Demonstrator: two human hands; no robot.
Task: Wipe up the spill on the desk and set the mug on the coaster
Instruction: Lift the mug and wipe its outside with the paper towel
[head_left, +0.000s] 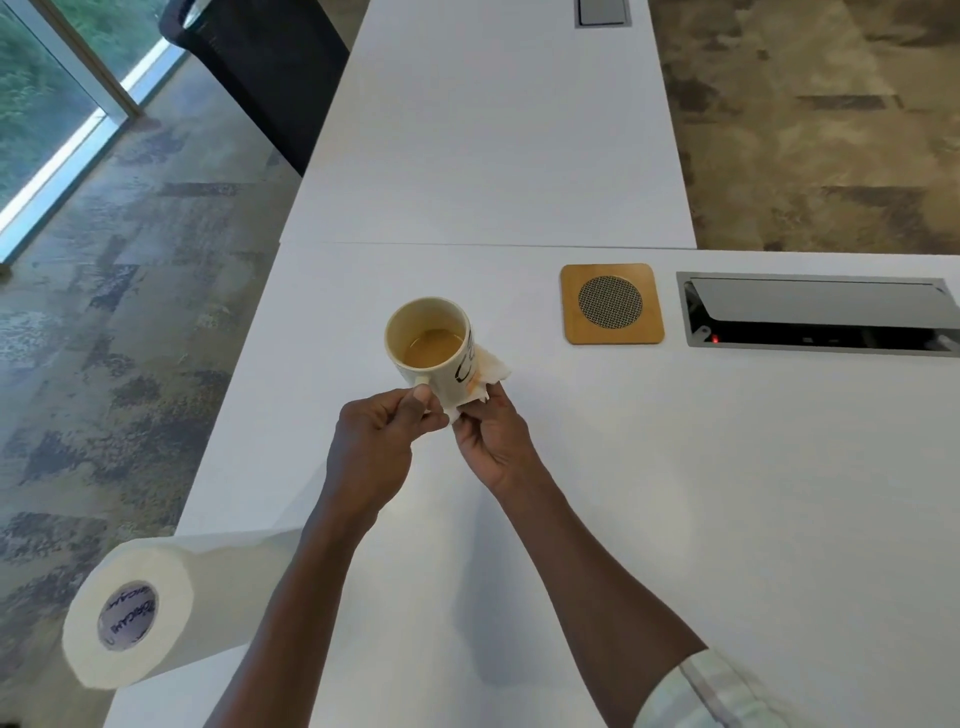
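Above the white desk (675, 493), my left hand (382, 441) holds the mug (434, 348) by its handle, with the thumb and fingers closed around it. The mug is cream-coloured, has dark lettering on its side, and contains a shallow amount of light brown liquid. It sits directly ahead of my left knuckles and is tilted slightly.

My right hand (493, 441) is closed on a crumpled paper towel (480, 376), pinched between the fingertips. The towel is stained orange-brown and lies against the lower right side of the mug. I cannot tell whether the mug base is touching the desk or raised off it.

The wooden coaster (612, 304), which has a round mesh insert, lies on the desk to the right of the mug, well apart from both hands. A cable hatch (821, 317) sits just beside the coaster, farther right. A paper towel roll (156, 603) lies on its side at the near left desk edge.
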